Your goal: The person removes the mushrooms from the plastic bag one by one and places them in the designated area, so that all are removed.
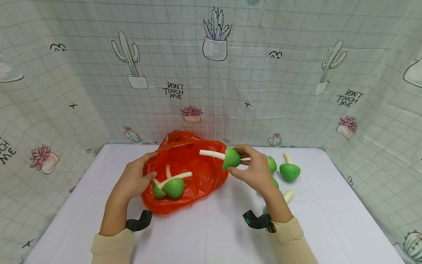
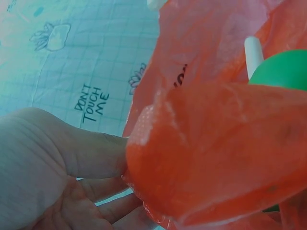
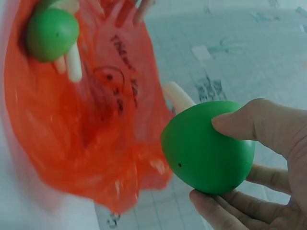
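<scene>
The left hand [image 1: 133,178] pinches the edge of the red bag [image 1: 201,176] between thumb and fingers. The right hand [image 1: 256,170] grips a green mushroom [image 1: 232,158] by its cap, at the right side of the bag, and its pale stem points left. Other mushrooms [image 1: 174,188] lie inside the bag; loose mushrooms [image 1: 290,172] are on the white surface [image 1: 197,238], near the right hand.
</scene>
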Demonstrator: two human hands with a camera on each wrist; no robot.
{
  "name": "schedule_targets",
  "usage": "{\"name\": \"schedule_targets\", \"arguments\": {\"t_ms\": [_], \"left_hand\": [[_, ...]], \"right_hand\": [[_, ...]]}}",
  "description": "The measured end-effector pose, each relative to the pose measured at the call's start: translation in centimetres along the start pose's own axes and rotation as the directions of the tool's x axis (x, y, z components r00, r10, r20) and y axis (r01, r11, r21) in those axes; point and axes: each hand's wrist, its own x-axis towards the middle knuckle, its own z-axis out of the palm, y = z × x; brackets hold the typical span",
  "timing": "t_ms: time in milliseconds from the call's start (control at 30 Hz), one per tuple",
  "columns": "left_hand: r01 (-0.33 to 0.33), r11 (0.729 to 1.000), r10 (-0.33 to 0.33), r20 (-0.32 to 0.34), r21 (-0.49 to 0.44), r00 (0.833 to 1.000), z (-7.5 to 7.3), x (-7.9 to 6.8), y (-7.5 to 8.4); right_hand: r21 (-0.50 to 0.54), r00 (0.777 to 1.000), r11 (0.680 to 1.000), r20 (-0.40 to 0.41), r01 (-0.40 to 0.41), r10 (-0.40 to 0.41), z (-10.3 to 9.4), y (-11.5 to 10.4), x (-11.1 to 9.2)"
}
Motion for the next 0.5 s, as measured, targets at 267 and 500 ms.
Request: {"name": "schedule_targets", "arguments": {"t_ms": [267,500], "left_hand": [[0.027,1.0,-0.027,0.013,0.001,1.0,0.1,0.1,0.0],[0.034,0.999,-0.034,0.023,0.007,0.999,0.3,0.0,0.2]], "right_hand": [[-0.056,0.996,0.994,-0.024,-0.091,0.09,-3.3,1.8,-0.8],[-0.118,0.989,0.983,-0.062,-0.142,0.135,-6.5,3.5,-1.9]]}}
